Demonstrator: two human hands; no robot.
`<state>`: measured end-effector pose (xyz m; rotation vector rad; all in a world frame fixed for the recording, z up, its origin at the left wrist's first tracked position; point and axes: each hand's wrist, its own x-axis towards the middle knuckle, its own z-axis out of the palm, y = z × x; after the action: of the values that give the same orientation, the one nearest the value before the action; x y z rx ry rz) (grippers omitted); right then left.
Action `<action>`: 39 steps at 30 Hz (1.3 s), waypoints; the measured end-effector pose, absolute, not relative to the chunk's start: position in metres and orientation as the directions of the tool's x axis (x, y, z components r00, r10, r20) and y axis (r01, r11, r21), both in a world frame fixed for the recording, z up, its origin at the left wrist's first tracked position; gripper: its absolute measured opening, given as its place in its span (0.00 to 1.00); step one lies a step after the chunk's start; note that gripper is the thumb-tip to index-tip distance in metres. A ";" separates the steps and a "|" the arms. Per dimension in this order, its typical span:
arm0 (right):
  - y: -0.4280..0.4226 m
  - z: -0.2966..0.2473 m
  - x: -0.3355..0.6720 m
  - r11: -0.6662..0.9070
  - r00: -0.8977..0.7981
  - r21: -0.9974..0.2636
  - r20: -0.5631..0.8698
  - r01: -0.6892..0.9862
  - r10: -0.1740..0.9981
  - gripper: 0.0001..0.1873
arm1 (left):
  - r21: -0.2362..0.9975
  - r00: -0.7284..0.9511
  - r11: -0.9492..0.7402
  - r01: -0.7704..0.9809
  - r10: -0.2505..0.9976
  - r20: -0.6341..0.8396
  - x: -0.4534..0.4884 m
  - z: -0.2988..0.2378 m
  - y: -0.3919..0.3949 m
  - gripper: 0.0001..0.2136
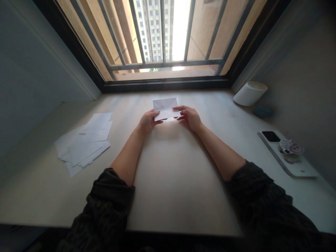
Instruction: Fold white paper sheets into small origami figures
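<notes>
Between left hand (147,122) and right hand (192,118) — each gripping one side — hangs white paper (166,107).

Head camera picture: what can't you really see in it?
All in the head view:
Underside of the held paper: turned away from the camera.
Part of the left hand: behind that paper.
Lower sheets of the paper pile: covered by upper ones.
Front of the phone: face down.
Dark bluish thing: too blurred to name.
Left sleeve: cut off by the bottom edge.
</notes>
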<state>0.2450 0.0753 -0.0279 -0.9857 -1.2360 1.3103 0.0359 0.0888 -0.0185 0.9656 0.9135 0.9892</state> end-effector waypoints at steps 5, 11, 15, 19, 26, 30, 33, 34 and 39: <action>0.076 -0.032 0.246 0.103 -0.220 -0.991 0.120 -0.086 0.968 0.21 | 0.932 0.270 0.251 -0.261 0.946 -0.180 0.034 -0.019 0.089 0.15; 0.076 -0.034 0.243 0.136 -0.071 -0.991 0.135 0.009 0.988 0.19 | 0.931 0.382 0.290 -0.223 0.904 -0.190 0.031 -0.022 0.091 0.11; 0.075 -0.032 0.243 0.181 -0.012 -0.983 0.181 0.040 0.983 0.18 | 0.938 0.380 0.286 -0.198 0.904 -0.196 0.031 -0.023 0.093 0.10; 0.075 -0.031 0.243 0.235 -0.004 -0.971 0.235 0.047 0.972 0.18 | 0.947 0.368 0.268 -0.180 0.911 -0.188 0.033 -0.023 0.093 0.13; 0.076 -0.031 0.240 0.160 0.038 -0.986 0.159 -0.045 0.987 0.24 | 0.953 0.311 0.247 -0.178 0.933 -0.184 0.040 -0.017 0.089 0.20; 0.075 -0.031 0.237 0.090 0.019 -0.982 0.088 -0.164 0.996 0.26 | 0.952 0.284 0.207 -0.226 0.949 -0.139 0.043 -0.014 0.085 0.31; 0.076 -0.032 0.234 0.083 -0.024 -0.983 0.088 -0.164 0.996 0.27 | 0.972 0.233 0.116 -0.207 0.970 -0.066 0.046 -0.017 0.084 0.30; 0.076 -0.033 0.233 0.086 -0.034 -0.985 0.092 -0.151 0.995 0.26 | 0.980 0.217 0.084 -0.180 0.975 -0.044 0.047 -0.019 0.083 0.30; 0.078 -0.038 0.233 0.059 -0.048 -0.991 0.065 -0.122 0.997 0.26 | 0.997 0.174 -0.010 -0.072 0.985 0.023 0.054 -0.022 0.080 0.30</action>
<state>0.2331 0.0780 -0.0381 -1.0497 -1.1857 1.2554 0.0538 0.0804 -0.0224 1.2469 1.0206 1.1240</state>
